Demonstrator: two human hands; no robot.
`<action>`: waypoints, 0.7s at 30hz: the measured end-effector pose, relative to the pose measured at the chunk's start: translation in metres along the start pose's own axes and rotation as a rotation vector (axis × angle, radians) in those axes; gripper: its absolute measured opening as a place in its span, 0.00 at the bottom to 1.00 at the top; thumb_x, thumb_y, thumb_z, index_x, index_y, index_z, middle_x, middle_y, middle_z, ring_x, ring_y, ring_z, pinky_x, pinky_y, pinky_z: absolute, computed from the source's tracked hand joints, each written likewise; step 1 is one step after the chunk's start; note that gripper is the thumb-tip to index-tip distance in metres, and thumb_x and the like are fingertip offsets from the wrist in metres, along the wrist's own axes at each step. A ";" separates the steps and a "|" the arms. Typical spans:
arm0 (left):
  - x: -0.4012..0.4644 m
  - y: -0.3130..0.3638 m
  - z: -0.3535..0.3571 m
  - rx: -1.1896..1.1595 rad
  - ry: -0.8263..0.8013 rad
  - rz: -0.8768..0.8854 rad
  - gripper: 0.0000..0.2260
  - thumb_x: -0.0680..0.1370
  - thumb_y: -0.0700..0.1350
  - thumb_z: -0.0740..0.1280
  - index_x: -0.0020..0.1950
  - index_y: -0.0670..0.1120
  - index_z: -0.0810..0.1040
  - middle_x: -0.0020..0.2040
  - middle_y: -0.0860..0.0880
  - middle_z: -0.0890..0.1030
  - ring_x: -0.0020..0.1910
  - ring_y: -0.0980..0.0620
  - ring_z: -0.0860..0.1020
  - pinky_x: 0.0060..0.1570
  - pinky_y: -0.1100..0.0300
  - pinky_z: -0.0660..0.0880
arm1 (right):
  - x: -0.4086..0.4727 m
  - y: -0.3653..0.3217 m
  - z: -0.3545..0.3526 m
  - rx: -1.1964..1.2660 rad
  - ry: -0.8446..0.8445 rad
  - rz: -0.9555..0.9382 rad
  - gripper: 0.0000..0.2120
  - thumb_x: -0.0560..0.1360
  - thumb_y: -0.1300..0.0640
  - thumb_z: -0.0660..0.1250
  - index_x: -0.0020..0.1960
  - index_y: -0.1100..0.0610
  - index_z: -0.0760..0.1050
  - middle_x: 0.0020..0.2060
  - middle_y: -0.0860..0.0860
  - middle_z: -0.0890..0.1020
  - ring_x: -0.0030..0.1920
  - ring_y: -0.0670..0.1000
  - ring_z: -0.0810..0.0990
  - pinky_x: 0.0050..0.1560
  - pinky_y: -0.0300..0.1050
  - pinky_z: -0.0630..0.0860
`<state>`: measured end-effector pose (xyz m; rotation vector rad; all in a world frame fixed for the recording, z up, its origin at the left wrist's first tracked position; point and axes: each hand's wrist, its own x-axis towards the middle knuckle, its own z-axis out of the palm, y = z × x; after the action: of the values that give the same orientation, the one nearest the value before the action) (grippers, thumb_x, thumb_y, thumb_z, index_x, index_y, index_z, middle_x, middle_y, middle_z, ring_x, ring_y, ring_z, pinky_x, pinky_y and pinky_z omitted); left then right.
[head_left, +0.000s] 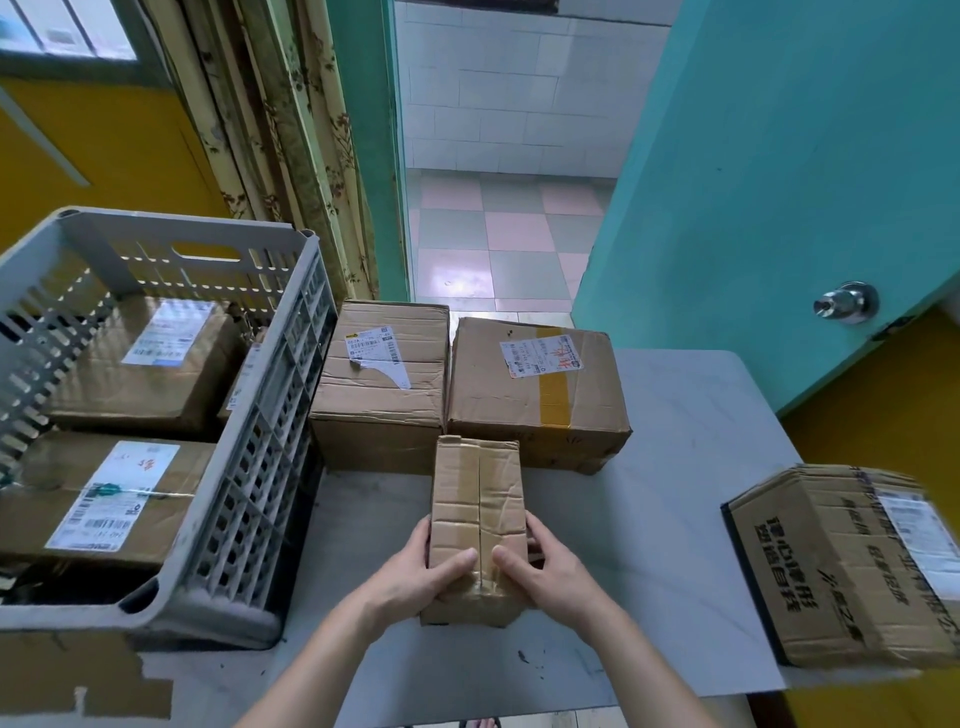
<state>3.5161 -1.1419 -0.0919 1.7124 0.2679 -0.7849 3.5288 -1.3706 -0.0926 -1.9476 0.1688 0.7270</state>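
Small box (478, 499) lies on the bench (675, 426), long axis pointing away from the person, taped seam up, no label showing on the top face. Left grip (421, 566) and right grip (545, 566) are both clamped on its near end: thumbs on top either side of the seam, fingers wrapped down the side walls. Cannot tell whether the near end is lifted clear of the bench. Beyond the grip, the far end of the small box sits close against two larger boxes, one (382, 384) ahead-left and one (535, 395) ahead-right. Left of the grip stands the crate (260, 467), already carrying labelled boxes. Well to the right of the grip lies a printed box (841, 561), blurred. Judgement: the step in hand is picking up the small box for sorting, probably toward the crate. To do it well: the hold is all at one end, so the far end will likely droop; slide one grip toward the middle before lifting. Draw the small box back first to clear the two larger boxes. The cardboard is creased and soft, so squeeze lightly. Raise it above the crate rim before moving left.
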 end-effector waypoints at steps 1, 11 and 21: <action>0.000 -0.004 0.000 0.034 -0.006 0.013 0.37 0.76 0.61 0.73 0.78 0.60 0.57 0.66 0.57 0.79 0.62 0.58 0.80 0.57 0.63 0.79 | -0.002 0.004 0.001 -0.023 -0.027 0.011 0.44 0.69 0.29 0.72 0.80 0.34 0.58 0.66 0.41 0.78 0.65 0.44 0.78 0.66 0.48 0.78; 0.005 -0.017 -0.004 0.138 0.012 0.077 0.38 0.77 0.58 0.73 0.81 0.58 0.55 0.64 0.60 0.80 0.60 0.64 0.80 0.62 0.64 0.76 | -0.003 0.011 0.007 -0.080 -0.057 0.005 0.45 0.70 0.33 0.75 0.80 0.37 0.56 0.68 0.40 0.75 0.67 0.46 0.76 0.68 0.49 0.77; 0.017 -0.001 0.000 0.165 0.133 -0.081 0.22 0.79 0.64 0.65 0.68 0.55 0.68 0.62 0.51 0.81 0.56 0.53 0.81 0.53 0.50 0.83 | 0.012 -0.004 0.001 -0.078 0.028 0.121 0.25 0.74 0.33 0.70 0.65 0.45 0.74 0.56 0.41 0.82 0.54 0.43 0.82 0.55 0.49 0.84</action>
<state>3.5287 -1.1453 -0.1035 1.9225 0.3741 -0.7712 3.5394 -1.3651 -0.0961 -2.0361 0.2808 0.7963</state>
